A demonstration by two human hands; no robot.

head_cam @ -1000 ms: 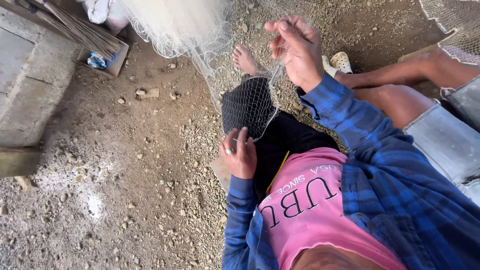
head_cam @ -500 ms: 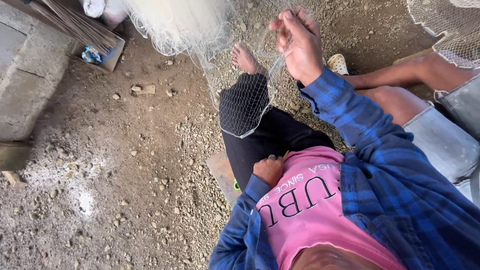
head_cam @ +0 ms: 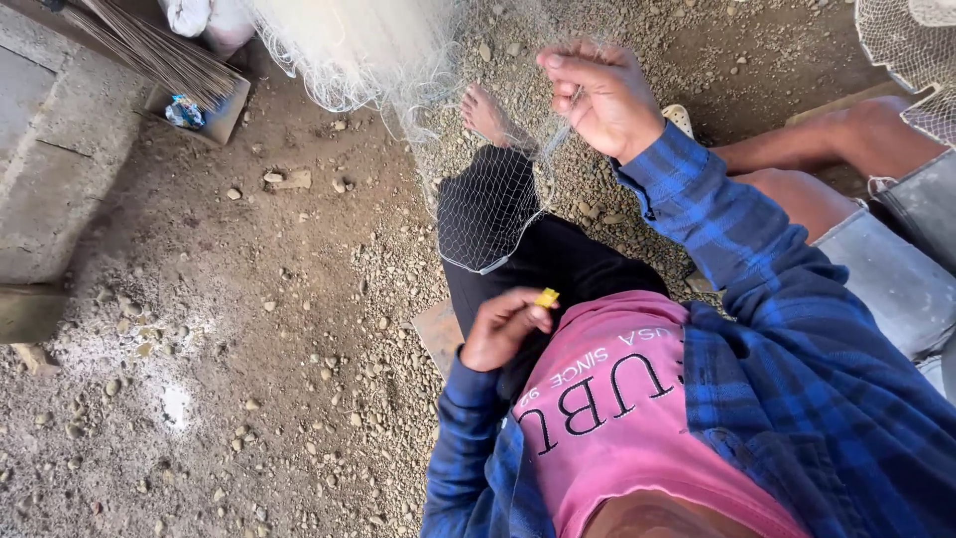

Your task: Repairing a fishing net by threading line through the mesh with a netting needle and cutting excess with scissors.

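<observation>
One fine white fishing net, draped over the seated person's black-trousered knee and running up to a bunched heap at the frame's top. Right hand, raised, pinches a net strand, apparently to keep the mesh taut. Left hand, at the lap, grips a small yellow netting needle. Beyond: gravel ground, a bundle of sticks, and a small blue wrapper.

Blue plaid long-sleeved shirt, worn open, cuffs reaching the wrists of both hands. Pink T-shirt beneath, dark lettering across the chest. Black trousers; one foot bare.
</observation>
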